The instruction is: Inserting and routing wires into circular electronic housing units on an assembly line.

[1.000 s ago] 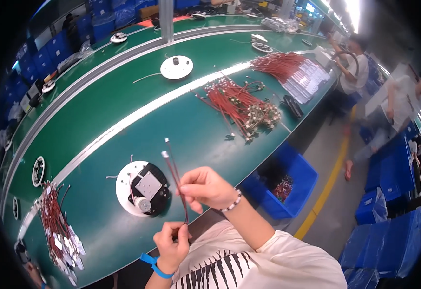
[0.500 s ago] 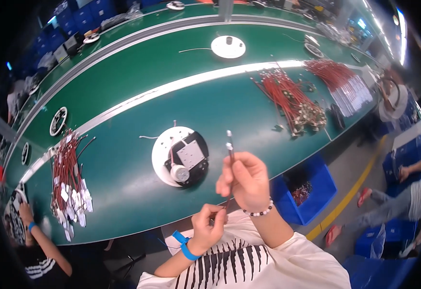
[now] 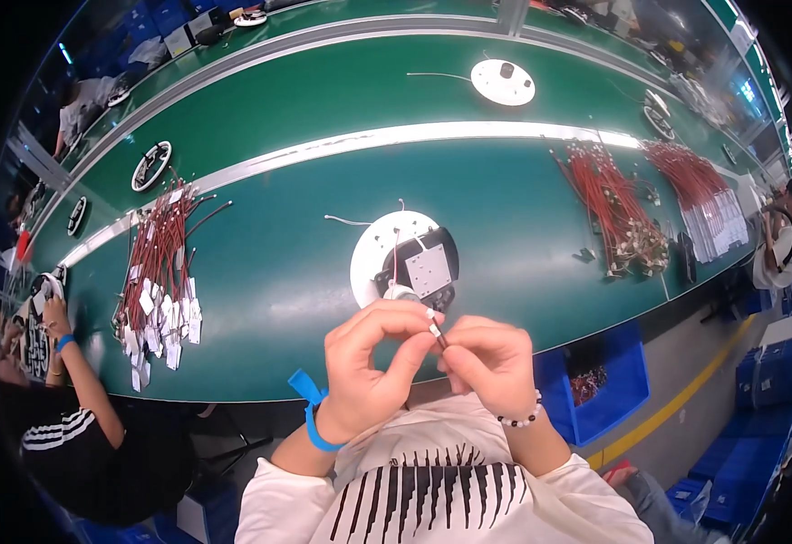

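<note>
Green table (image 3: 269, 245), 2 hands (image 3: 373, 358) (image 3: 494, 355) tight on cable (image 3: 435, 330)

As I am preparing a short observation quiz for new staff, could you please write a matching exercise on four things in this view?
1. Left hand
2. Right hand
3. Bin
4. Wires with white ends

A. beaded bracelet at its wrist
B. held where the hands meet
C. blue band at its wrist
D. blue, right of both hands

Pairs: 1-C, 2-A, 3-D, 4-B
</note>
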A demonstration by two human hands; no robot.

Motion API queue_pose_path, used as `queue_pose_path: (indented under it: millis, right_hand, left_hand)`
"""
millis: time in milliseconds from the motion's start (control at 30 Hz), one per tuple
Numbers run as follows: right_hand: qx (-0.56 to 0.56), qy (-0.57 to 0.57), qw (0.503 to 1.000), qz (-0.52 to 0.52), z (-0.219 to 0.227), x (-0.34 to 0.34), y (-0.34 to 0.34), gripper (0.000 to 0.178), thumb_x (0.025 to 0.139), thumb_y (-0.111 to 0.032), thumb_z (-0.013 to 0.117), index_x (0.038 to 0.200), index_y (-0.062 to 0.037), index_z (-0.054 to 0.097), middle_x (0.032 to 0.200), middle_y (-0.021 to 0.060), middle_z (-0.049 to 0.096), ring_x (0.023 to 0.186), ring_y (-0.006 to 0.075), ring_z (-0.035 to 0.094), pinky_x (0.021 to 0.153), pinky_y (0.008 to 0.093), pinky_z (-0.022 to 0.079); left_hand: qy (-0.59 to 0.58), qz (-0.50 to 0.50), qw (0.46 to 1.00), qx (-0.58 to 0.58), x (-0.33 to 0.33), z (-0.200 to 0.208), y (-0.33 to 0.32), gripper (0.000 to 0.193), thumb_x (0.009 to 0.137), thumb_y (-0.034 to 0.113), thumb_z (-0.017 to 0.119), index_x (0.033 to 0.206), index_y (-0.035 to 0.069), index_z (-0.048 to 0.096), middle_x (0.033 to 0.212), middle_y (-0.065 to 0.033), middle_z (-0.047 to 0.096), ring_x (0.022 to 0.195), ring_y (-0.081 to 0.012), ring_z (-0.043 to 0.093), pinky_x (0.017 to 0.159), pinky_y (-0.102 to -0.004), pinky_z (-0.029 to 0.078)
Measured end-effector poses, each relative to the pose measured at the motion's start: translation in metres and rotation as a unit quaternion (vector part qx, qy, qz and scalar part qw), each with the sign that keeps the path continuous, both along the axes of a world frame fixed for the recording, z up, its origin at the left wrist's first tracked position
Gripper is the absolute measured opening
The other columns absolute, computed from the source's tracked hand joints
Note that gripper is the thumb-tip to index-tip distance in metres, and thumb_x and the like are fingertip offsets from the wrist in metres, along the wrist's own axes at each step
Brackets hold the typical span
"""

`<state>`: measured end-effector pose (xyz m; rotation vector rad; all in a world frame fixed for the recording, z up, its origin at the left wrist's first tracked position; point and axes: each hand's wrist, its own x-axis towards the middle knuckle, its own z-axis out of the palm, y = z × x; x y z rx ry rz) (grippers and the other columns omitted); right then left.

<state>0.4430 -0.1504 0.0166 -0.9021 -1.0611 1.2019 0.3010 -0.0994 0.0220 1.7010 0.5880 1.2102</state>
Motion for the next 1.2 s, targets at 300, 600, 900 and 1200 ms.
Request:
queue_pose_path:
  millis: [300,600,900,1200]
  right_hand:
    - [0.121,-0.172,0.975,-0.074,0.010,0.022,0.020,0.007,0.075,0.004,0.055,0.077,0.0055,0.062,0.068,0.0072,0.055,0.057,0.0089,0.048,0.050,0.0200,0.036]
    - [0.063,-0.463,0.879,-0.097,0.004,0.034,0.095,0.012,0.068,-0.009,0.065,0.074,0.0019,0.063,0.062,0.0063,0.058,0.057,0.0085,0.051,0.050,0.0220,0.040]
    - [-0.007,-0.506,0.862,-0.035,0.009,0.029,0.114,0.015,0.064,-0.010,0.064,0.070,0.0036,0.061,0.060,0.0108,0.060,0.054,0.0156,0.058,0.052,0.0253,0.045]
    - [0.064,-0.539,0.837,-0.075,0.015,0.022,0.117,0.014,0.063,-0.011,0.064,0.066,0.0029,0.061,0.061,0.0127,0.058,0.053,0.0211,0.058,0.052,0.0268,0.045]
  left_hand:
    - [0.063,0.054,0.992,0.098,-0.011,0.000,0.062,0.026,0.085,0.015,0.038,0.098,-0.003,0.051,0.100,-0.0167,0.055,0.098,-0.0236,0.050,0.088,-0.0345,0.036]
    - [0.062,-0.126,0.988,-0.071,-0.003,-0.059,0.130,0.040,0.089,0.029,0.033,0.089,-0.004,0.057,0.083,-0.0129,0.059,0.078,-0.0157,0.054,0.071,-0.0283,0.042]
    - [0.130,-0.003,0.990,-0.044,-0.005,-0.061,0.126,0.031,0.081,0.019,0.050,0.062,-0.006,0.051,0.044,-0.0083,0.038,0.046,-0.0070,0.034,0.041,-0.0282,0.030]
    - [0.122,0.018,0.991,-0.058,-0.003,-0.061,0.123,0.030,0.080,0.019,0.051,0.062,-0.006,0.051,0.044,-0.0098,0.040,0.044,-0.0087,0.035,0.041,-0.0286,0.030]
